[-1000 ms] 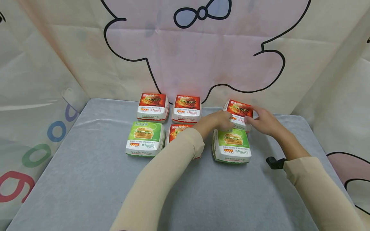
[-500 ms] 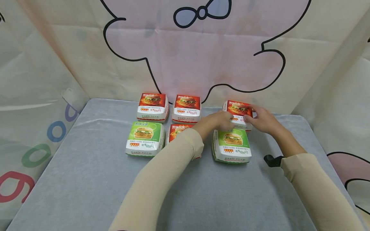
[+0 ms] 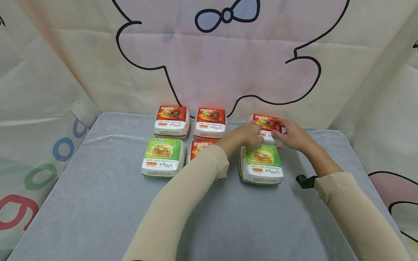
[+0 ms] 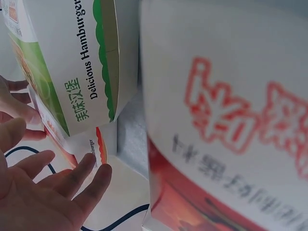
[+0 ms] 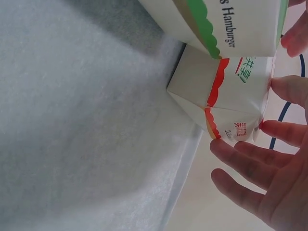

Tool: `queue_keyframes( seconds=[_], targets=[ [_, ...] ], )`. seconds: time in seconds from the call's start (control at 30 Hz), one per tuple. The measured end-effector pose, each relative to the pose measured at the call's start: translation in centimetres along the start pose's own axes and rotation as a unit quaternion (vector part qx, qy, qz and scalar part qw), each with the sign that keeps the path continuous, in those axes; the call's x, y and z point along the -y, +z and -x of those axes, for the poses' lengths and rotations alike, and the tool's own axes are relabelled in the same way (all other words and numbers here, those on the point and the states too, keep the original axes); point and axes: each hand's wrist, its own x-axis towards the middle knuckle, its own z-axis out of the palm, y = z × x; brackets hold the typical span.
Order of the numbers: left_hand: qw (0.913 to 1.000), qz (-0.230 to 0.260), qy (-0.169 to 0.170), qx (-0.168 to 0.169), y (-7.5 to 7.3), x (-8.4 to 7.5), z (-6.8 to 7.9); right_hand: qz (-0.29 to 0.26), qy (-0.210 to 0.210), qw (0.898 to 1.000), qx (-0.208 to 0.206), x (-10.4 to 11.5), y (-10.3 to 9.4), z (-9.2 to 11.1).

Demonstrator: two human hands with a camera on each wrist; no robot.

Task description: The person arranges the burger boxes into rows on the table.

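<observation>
The red-and-white hamburger box (image 3: 266, 124) at the back right lies between both hands. Thumb and fingers of my right hand (image 3: 295, 137) hold its right side; in the right wrist view they reach round a corner of that box (image 5: 238, 91). On the left side, my left hand (image 3: 240, 138) has its fingers right at the box, and in the left wrist view that hand (image 4: 53, 192) shows spread fingers with their tips beside the red-edged box (image 4: 99, 142). A green-and-white hamburger box (image 3: 261, 163) sits directly in front of the red one.
Two red boxes (image 3: 171, 119) (image 3: 210, 121) stand along the back left and middle. In front of them are a green box (image 3: 162, 156) and another red box (image 3: 199, 148), partly hidden by the left sleeve. Behind the grey-clothed table (image 3: 98, 203) hangs a printed curtain (image 3: 254, 65).
The back-right red box has shifted slightly left and turned straighter, with the right hand moving left along with it. The left hand has barely moved.
</observation>
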Motion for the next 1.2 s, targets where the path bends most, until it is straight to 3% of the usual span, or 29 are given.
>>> queue_keyframes(
  seconds=[0.23, 0.63, 1.2],
  targets=[
    [0.9994, -0.030, 0.015, -0.004, 0.0, 0.3, 0.0, 0.003, -0.009, 1.000, 0.006, 0.8, 0.2, -0.4],
    [0.9968, -0.079, -0.011, -0.008, -0.1, 0.5, 0.4, 0.024, -0.021, 0.999, 0.017, 1.9, 0.6, -0.7],
    [0.9973, -0.071, -0.013, -0.009, -0.8, 1.3, 1.3, 0.009, -0.028, 0.999, 0.027, 3.0, 0.9, -1.4]
  ],
)
